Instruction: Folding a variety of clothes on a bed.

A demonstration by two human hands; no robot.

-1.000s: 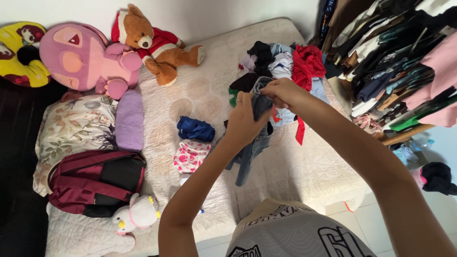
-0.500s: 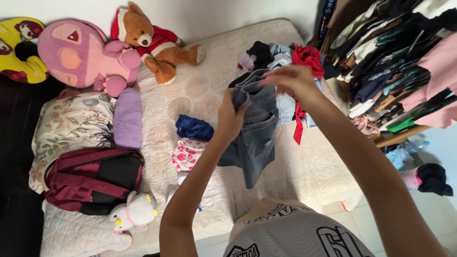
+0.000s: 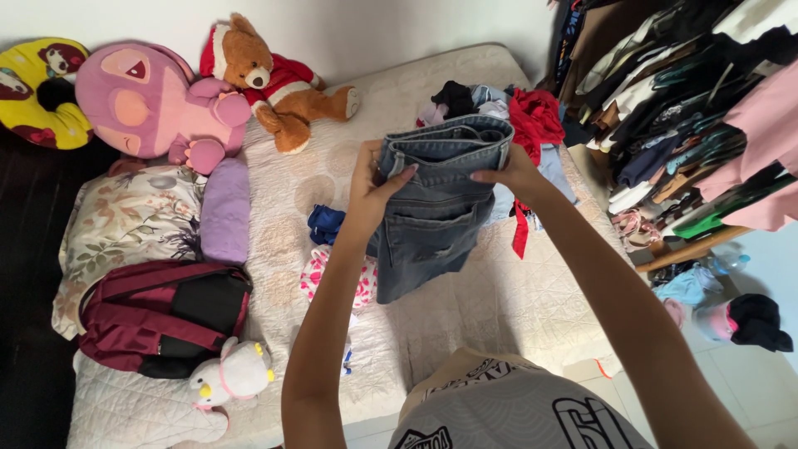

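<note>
Jeans [image 3: 432,212] held up over the bed [image 3: 515,291] by the waistband, left hand [image 3: 370,187] and right hand [image 3: 507,170] each with fingers pinched shut on a corner. Loose pinch likely to slip, dropping the legs onto the folded clothes [image 3: 332,270] below.

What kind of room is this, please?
Most likely a bedroom: a quilted mattress bearing a floral pillow and a teddy bear, with a crowded clothes rack beside it. Both hands hold up grey denim shorts.
</note>
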